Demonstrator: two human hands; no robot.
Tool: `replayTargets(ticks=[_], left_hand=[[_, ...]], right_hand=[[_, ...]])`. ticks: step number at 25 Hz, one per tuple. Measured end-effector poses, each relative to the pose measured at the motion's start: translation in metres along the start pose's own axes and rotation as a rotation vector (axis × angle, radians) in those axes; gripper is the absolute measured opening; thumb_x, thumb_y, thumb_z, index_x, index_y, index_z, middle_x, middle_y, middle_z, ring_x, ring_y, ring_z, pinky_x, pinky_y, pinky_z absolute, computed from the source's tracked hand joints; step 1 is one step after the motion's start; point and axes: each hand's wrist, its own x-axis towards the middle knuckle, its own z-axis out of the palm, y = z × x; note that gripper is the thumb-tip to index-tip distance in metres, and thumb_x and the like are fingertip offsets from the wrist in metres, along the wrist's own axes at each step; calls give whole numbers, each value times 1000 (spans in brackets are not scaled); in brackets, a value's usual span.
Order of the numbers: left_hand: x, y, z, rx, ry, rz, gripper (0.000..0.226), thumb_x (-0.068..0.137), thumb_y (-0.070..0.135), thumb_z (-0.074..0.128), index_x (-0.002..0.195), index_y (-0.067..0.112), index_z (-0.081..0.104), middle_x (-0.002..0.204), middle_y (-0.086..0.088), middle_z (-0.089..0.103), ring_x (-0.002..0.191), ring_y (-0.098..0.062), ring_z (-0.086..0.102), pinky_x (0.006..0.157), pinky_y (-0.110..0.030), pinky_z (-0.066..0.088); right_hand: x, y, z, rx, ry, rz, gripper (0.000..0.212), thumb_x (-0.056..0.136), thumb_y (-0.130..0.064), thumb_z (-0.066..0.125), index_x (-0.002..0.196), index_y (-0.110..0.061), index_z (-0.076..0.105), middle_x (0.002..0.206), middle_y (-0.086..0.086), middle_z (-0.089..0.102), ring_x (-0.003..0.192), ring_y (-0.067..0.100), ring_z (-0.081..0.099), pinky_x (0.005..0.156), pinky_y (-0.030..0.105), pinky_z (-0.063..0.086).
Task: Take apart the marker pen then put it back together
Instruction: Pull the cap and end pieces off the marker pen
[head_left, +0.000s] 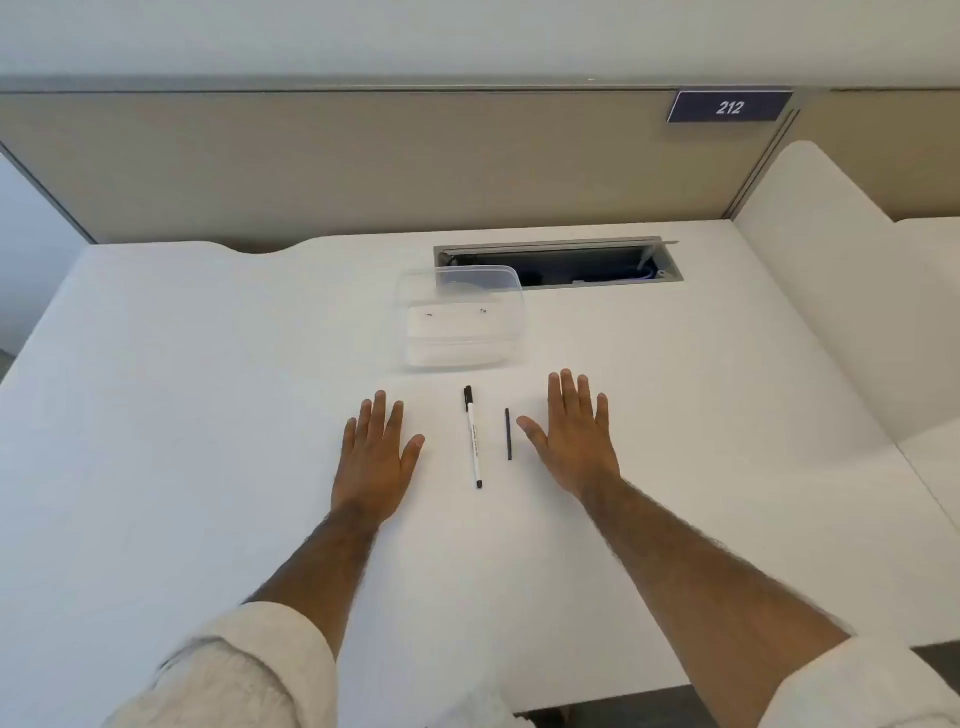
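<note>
A white marker pen (473, 439) with a black cap at its far end and a black tip at its near end lies lengthwise on the white desk (182, 389). A thin black rod (508, 434), separate from the pen, lies parallel to it on the right. My left hand (376, 457) rests flat on the desk to the left of the pen, fingers spread, holding nothing. My right hand (574, 434) rests flat to the right of the rod, its thumb close to the rod but apart from it.
A clear plastic container (462, 317) stands just beyond the pen. Behind it an open cable hatch (561, 262) is cut into the desk. A beige partition (363, 166) with a "212" sign (730, 106) closes off the far edge. A white divider (831, 291) stands at the right.
</note>
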Motion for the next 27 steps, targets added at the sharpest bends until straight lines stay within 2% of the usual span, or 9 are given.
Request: replayTargets(ticks=[3,5,9,14,18,20,22,25,27], left_hand=[[-10,0,13,62,-30,-42,84,93,66,-2,164,21,2,172,-4,-11,159,-23,-11,129,-44,-5],[-18,0,23,91,-7,-52,80,95,65,1,163,23,-2,171,-3,-13,159,-23,-11,128,-46,-6],[-18,-1,24,105,15,-61,76,98,62,8,164,25,1,172,-3,-8,159,-24,-5,128,-48,-3],[-29,12,32,89,62,-382,74,101,63,14,163,27,-1,172,-9,-8,159,-31,-6,128,-51,-3],[-28,15,31,77,23,-430,75,101,63,17,163,26,-4,172,-10,-10,158,-32,-9,127,-53,-3],[-28,16,31,78,8,-424,75,101,62,17,163,25,-5,172,-11,-12,158,-32,-10,127,-53,-4],[-30,17,30,81,13,-417,75,102,61,17,163,23,-4,171,-12,-11,158,-33,-10,127,-53,-4],[-32,17,29,69,29,-391,75,103,59,20,164,21,-2,171,-14,-9,158,-34,-9,127,-53,-5],[-32,16,27,55,11,-372,76,103,58,20,163,19,-2,171,-16,-10,158,-36,-9,127,-54,-6]], right_hand=[[-3,2,14,-1,0,30,97,90,-73,-7,159,-8,14,167,12,16,155,33,12,123,56,14],[-6,6,27,-9,-5,27,94,92,-71,-2,159,-8,13,168,12,15,155,32,11,124,55,13],[-9,14,42,-6,-40,5,89,94,-68,4,160,-8,11,169,11,10,156,30,6,124,55,12],[-8,18,47,38,-67,-15,87,94,-65,5,160,-8,10,169,10,4,156,29,0,125,54,5],[-8,26,45,76,-69,-52,80,98,-60,10,160,-10,14,169,10,5,156,29,1,125,52,3],[-8,29,42,130,-35,-56,65,103,-49,28,155,-9,30,167,14,14,155,32,9,125,51,9],[-9,23,36,229,102,-48,45,102,-33,48,138,-7,55,160,17,34,149,35,29,120,50,25],[-10,-5,24,413,291,-50,24,95,-19,59,114,-8,69,129,10,62,116,30,60,97,45,50],[-15,-29,12,505,205,-53,18,96,-19,56,107,-11,68,107,4,64,93,25,65,80,41,55]])
